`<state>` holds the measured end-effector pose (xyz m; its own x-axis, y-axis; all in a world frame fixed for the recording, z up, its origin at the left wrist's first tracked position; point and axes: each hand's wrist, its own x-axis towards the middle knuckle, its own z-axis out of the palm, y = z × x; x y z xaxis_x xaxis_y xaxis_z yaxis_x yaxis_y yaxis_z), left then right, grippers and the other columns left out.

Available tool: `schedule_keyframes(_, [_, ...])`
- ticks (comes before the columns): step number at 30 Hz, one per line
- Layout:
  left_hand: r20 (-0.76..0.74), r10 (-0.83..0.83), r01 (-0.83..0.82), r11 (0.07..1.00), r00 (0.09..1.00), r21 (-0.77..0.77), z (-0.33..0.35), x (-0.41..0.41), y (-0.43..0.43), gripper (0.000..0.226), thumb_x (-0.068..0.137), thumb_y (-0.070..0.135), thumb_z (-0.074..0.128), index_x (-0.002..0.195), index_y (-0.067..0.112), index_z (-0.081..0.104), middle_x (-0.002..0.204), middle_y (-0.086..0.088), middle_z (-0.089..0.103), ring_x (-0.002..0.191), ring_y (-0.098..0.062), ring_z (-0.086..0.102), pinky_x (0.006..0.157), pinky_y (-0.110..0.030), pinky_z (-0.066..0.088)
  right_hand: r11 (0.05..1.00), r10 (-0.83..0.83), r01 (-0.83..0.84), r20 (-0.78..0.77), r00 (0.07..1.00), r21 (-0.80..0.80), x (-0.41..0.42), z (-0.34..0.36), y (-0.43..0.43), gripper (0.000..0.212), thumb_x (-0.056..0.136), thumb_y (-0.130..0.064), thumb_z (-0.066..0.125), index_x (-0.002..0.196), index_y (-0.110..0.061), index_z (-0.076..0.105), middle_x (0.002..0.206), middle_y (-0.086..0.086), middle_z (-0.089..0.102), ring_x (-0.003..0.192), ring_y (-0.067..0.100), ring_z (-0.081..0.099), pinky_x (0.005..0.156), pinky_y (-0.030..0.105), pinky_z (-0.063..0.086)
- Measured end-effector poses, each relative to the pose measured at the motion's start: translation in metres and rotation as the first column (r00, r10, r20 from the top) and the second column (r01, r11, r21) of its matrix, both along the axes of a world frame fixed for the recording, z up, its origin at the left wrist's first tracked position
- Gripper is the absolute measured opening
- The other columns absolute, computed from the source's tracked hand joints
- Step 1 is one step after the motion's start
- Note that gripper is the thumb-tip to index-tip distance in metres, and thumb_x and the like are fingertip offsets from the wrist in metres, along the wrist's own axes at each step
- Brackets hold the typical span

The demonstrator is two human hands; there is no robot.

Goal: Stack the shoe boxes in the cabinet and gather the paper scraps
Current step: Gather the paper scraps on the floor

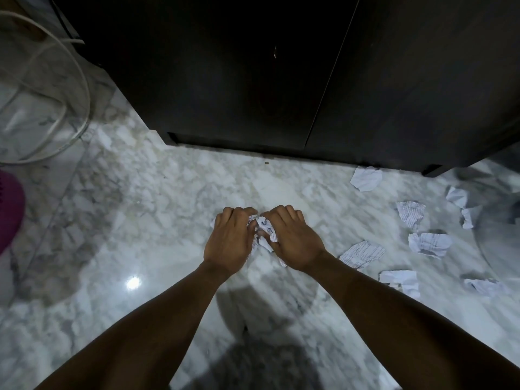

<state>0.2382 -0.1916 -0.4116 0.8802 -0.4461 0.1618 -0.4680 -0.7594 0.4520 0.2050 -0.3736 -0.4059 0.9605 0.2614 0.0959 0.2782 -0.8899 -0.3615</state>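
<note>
Crumpling a paper wad [264, 230] at frame centre, left hand [230, 243] and right hand [295, 240] both clamped on it over marble floor [140, 206], loose paper scraps [422, 235] at 3 o'clock, dark cabinet [239, 80] doors closed at 12 o'clock.

I see a glossy white-and-grey marble floor [157, 198] with a bright light glare [133, 283] at lower left. A dark wooden unit [253, 80] with closed doors stands along the top edge. Pale cable [81, 80] loops at upper left; a magenta object [9, 209] sits at the left edge.
</note>
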Motion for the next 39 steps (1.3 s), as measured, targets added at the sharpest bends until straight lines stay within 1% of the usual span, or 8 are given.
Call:
schedule_keyframes(3, [0.013,0.026,-0.026,1.0,1.0,-0.001,0.004,0.002,-0.003,0.033,0.101,0.027,0.036,0.116,0.01,0.06,0.107,-0.006,0.069,0.094,-0.027,0.062,0.086,-0.042,0.05,0.997,-0.052,0.051,0.012,0.999,0.053,0.0,-0.005,0.0,0.024,0.094,-0.027,0.06,0.115,-0.017,0.055,0.105,0.001,0.055,0.092,0.02,0.048,0.084,0.032,0.039])
schedule_keyframes(11, [0.038,0.126,-0.121,0.986,0.991,-0.113,0.009,0.006,-0.007,0.026,0.101,0.026,0.047,0.099,0.011,0.068,0.088,-0.004,0.073,0.075,-0.023,0.068,0.075,-0.036,0.053,0.976,-0.195,0.2,-0.06,0.979,0.089,0.001,-0.001,0.002,0.052,0.069,0.003,0.073,0.118,-0.007,0.06,0.108,0.007,0.061,0.1,0.028,0.057,0.089,0.037,0.051])
schedule_keyframes(17, [0.002,0.216,-0.212,0.959,0.976,-0.188,0.009,0.012,-0.01,0.032,0.101,0.033,0.042,0.102,0.013,0.067,0.076,-0.003,0.071,0.064,-0.024,0.066,0.06,-0.033,0.052,0.925,-0.306,0.324,-0.114,0.945,0.201,0.001,-0.004,0.0,0.04,0.089,0.003,0.061,0.128,-0.003,0.059,0.118,0.012,0.062,0.114,0.031,0.057,0.097,0.027,0.041])
schedule_keyframes(20, [-0.026,0.278,-0.275,0.929,0.96,-0.247,0.009,0.013,-0.011,0.031,0.102,0.033,0.043,0.104,0.012,0.066,0.069,-0.003,0.068,0.057,-0.024,0.064,0.054,-0.032,0.051,0.899,-0.325,0.356,-0.155,0.933,0.254,0.001,-0.001,-0.001,0.037,0.095,-0.004,0.058,0.132,-0.001,0.056,0.124,0.014,0.061,0.12,0.031,0.055,0.102,0.035,0.044])
schedule_keyframes(24, [-0.022,0.291,-0.285,0.914,0.956,-0.288,0.009,0.013,-0.011,0.019,0.103,0.023,0.052,0.106,0.009,0.065,0.069,-0.004,0.068,0.056,-0.02,0.062,0.052,-0.029,0.049,0.859,-0.276,0.322,-0.171,0.946,0.397,-0.002,0.003,-0.004,0.037,0.101,-0.034,0.042,0.128,-0.011,0.054,0.127,0.0,0.053,0.109,0.023,0.059,0.085,0.034,0.053])
schedule_keyframes(27, [-0.029,0.305,-0.3,0.909,0.952,-0.287,0.009,0.013,-0.011,0.019,0.102,0.022,0.053,0.107,0.009,0.065,0.07,-0.005,0.069,0.057,-0.019,0.063,0.054,-0.024,0.045,0.924,-0.161,0.201,-0.145,0.976,0.326,-0.006,0.001,-0.007,0.04,0.1,-0.04,0.044,0.13,-0.016,0.052,0.136,-0.007,0.049,0.106,0.023,0.056,0.079,0.033,0.053])
schedule_keyframes(32, [-0.045,0.317,-0.318,0.913,0.947,-0.256,0.009,0.013,-0.011,0.02,0.102,0.025,0.052,0.107,0.011,0.065,0.071,-0.006,0.069,0.059,-0.022,0.063,0.055,-0.026,0.047,0.988,0.068,-0.062,-0.037,0.997,0.14,-0.002,-0.003,-0.01,0.019,0.091,-0.026,0.055,0.105,-0.015,0.061,0.109,-0.002,0.061,0.096,0.021,0.058,0.086,0.035,0.038])
schedule_keyframes(39, [-0.029,0.328,-0.326,0.919,0.944,-0.22,0.009,0.013,-0.012,0.017,0.101,0.024,0.054,0.106,0.013,0.066,0.065,-0.005,0.066,0.056,-0.023,0.06,0.055,-0.025,0.039,0.977,-0.146,0.141,0.015,0.989,0.161,-0.005,-0.008,0.002,0.018,0.089,-0.019,0.049,0.096,-0.014,0.065,0.093,0.001,0.062,0.08,0.025,0.052,0.072,0.03,0.044])
